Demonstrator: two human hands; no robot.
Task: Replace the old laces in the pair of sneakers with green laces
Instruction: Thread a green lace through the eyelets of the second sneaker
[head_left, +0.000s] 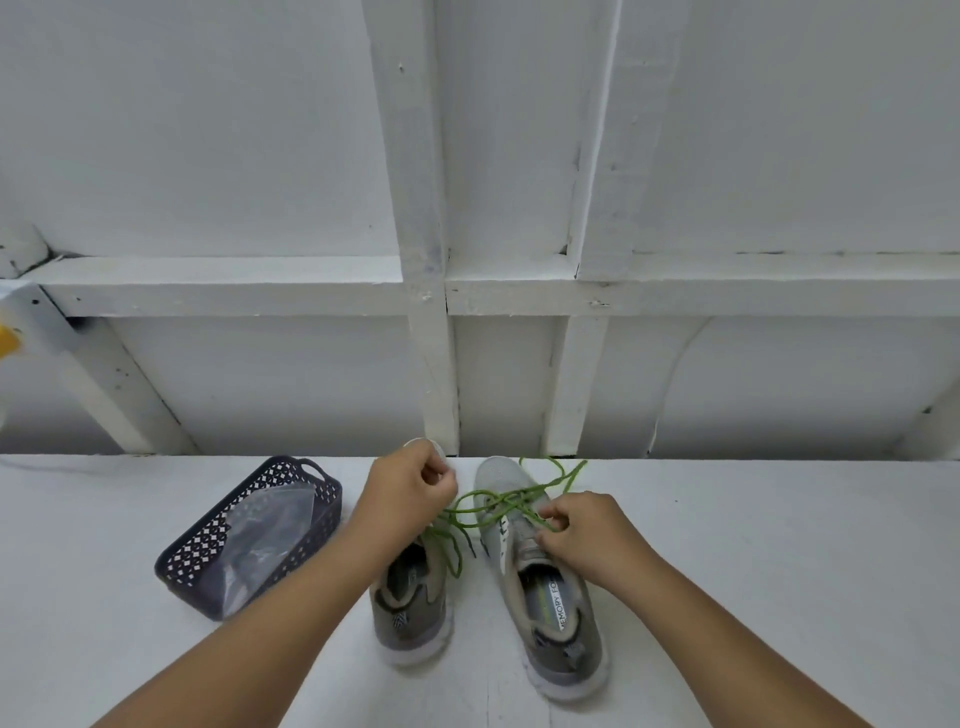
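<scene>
Two bare forearms come in from the bottom edge, cut off at the elbows. Using the right sneaker (545, 582) as the landmark: it's grey mesh with a thick pale sole, heel toward the camera, printed insole showing. The right hand (587, 535) sits over its tongue, fingers curled and pinching a strand of the green lace (498, 506), so the eyelets underneath are hidden. Round, cord-like lace loops over the toe of this shoe, with some trailing past the toe.

Just left of it stands the left sneaker (413, 597), same material. The left hand (410, 488) covers its front half, fingers clenched, probably around another green strand, though the actual contact is hard to make out. A green end dangles down between the two shoes.

Further left of the right sneaker is one dark plastic basket (208, 551) with a diamond lattice wall and a loop handle. Inside it lies a crinkly clear plastic bag (270, 535); contents unreadable.

Everything rests on a white table (779, 571), against a white wooden frame (431, 291) beyond.
</scene>
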